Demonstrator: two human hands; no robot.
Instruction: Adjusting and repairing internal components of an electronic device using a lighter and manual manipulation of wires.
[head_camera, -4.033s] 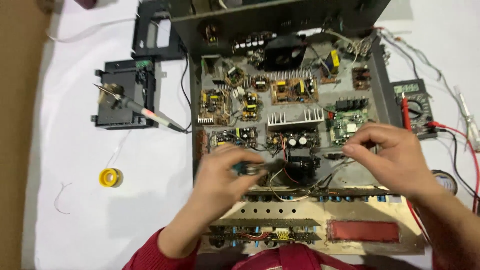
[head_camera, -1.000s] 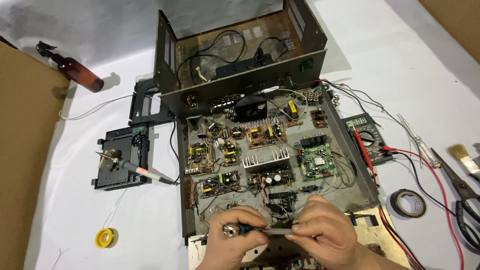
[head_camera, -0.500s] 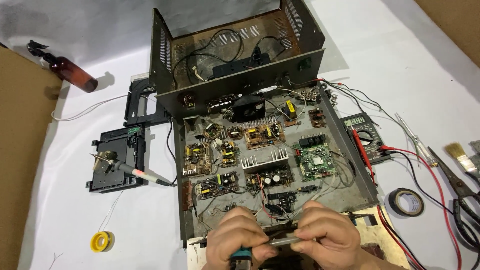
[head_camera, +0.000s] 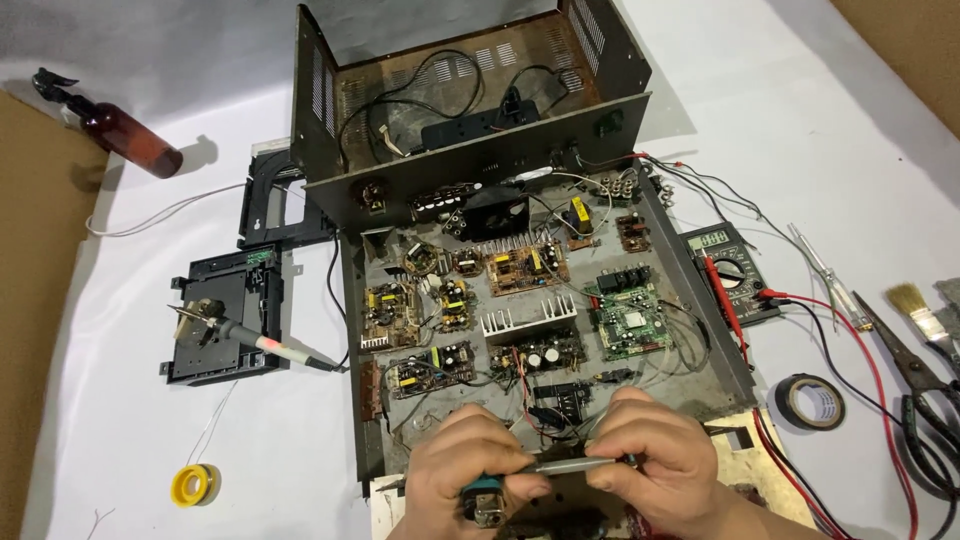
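Far to the left of my grip, on the white-covered desk (head_camera: 150, 440), lies a small yellow spool of solder wire (head_camera: 191, 485), and above it a soldering iron with a grey and red handle (head_camera: 262, 343) rests on a black plastic drive unit (head_camera: 225, 316). My left hand (head_camera: 470, 468) is closed around a small teal and black lighter (head_camera: 484, 497). My right hand (head_camera: 660, 460) pinches the other end of a thin grey metal rod (head_camera: 570, 465) held level between both hands. Just beyond my grip sits the open metal chassis full of circuit boards (head_camera: 520, 320). Off to the right lie a roll of black tape (head_camera: 810, 402) and a black multimeter (head_camera: 728, 262).
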